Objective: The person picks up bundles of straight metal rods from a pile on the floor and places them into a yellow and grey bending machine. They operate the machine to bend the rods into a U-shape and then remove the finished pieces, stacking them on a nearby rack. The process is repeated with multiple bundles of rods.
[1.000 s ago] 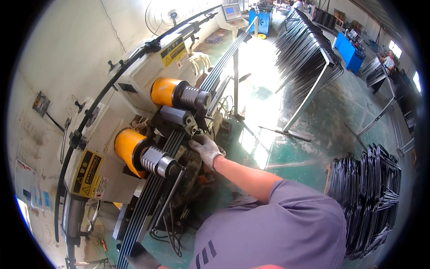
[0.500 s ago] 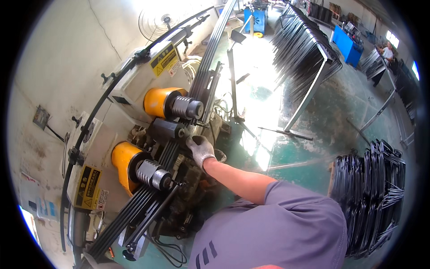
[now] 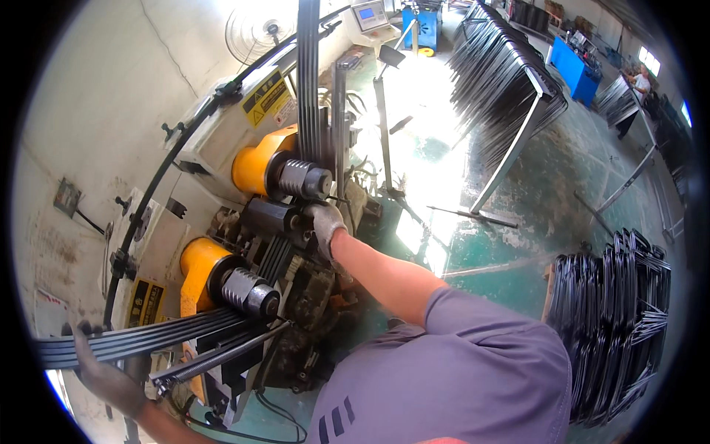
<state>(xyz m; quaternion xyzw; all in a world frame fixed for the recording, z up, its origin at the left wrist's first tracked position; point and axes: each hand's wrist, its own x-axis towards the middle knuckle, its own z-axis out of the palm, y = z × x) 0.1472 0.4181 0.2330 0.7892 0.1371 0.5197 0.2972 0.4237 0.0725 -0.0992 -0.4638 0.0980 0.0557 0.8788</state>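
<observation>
Black bars (image 3: 163, 333), eight to twelve o'clock; likely stiff, slick, springy, best held near ends. Left hand (image 3: 109, 376) grip wrapped round them, eight o'clock; right hand (image 3: 325, 224) beside dark block (image 3: 266, 216), closure unclear.

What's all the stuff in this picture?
Machine: one, white, left
Housings: two, orange, on machine
Rollers: two, silver, on housings
Block: one, black, between rollers
Bars: several, black, along machine
Fan: one, grey, upper left
Screen: one, blue, top
Far machines: two, blue, background
Racks: several, grey, right
Rods: many, black, right
Wall: one, cream, left
Floor: one, green, centre
Person: one, white top, background
Shirt: one, purple, bottom
Left hand: one, grey glove, gripping bars
Right hand: one, grey glove, beside block
</observation>
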